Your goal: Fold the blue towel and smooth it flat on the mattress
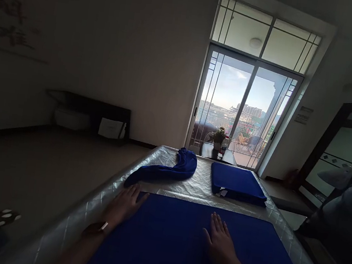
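Note:
A blue cloth lies spread flat over a silvery quilted table cover. My left hand rests at the cloth's far left corner, palm down with the fingers stretched out. Flat on the cloth, right of its middle, is my right hand, fingers extended and thumb apart. Neither hand grips anything. Beyond the left hand lies a crumpled blue cloth, bunched and twisted. To its right sits a neatly folded stack of blue cloth with a small white tag at its front edge.
A potted plant and a bottle stand on a small table past the far edge. Sliding glass doors are behind them. A dark chair is at right, a low dark shelf at left by the wall.

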Tool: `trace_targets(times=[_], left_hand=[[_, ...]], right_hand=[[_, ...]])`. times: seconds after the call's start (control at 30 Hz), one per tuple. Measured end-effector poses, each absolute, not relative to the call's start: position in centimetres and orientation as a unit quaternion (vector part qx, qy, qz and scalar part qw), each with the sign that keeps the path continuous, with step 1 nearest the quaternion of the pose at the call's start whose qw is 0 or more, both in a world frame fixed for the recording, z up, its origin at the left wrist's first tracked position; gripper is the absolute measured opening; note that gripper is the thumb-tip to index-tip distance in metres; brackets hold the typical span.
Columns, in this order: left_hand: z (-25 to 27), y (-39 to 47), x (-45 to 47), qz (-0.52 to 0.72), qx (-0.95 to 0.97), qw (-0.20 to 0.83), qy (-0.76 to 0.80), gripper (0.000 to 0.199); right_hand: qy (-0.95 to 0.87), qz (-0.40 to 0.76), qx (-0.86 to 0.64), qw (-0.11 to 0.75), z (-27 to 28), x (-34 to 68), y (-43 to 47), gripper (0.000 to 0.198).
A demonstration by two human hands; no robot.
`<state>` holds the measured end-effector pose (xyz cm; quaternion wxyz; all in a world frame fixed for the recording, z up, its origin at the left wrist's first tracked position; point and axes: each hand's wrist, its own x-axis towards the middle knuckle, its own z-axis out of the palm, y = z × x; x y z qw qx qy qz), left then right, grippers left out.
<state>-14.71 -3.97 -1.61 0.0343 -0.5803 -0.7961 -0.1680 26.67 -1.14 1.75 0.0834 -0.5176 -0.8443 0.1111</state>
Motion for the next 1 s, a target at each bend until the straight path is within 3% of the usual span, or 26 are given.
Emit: trace_targets(times=[0.37,0.53,0.83,1.0], left_hand=[[-0.9,-4.3,-14.4,-0.169,-0.577,0.023,-0.799,0.084],[-0.5,-4.4,-14.0,-0.177,-0.582,0.017,-0.793,0.082],[0.6,-5.1,-12.7,-0.241,-0.601,0.207,-0.734,0.069],[1.9,-4.8,-4.5,-0.236,-0.646,0.083,-0.721,0.062]], right_hand=[[-0.764,0.029,-0.642,0.050,0.2,41.5,3.1,0.080],[-0.732,0.058,-0.675,0.075,0.3,50.1,4.8,0.086],[-0.731,0.027,-0.677,0.085,-0.2,51.5,4.9,0.082],[-0.731,0.038,-0.676,0.083,0.1,51.5,4.7,0.082]])
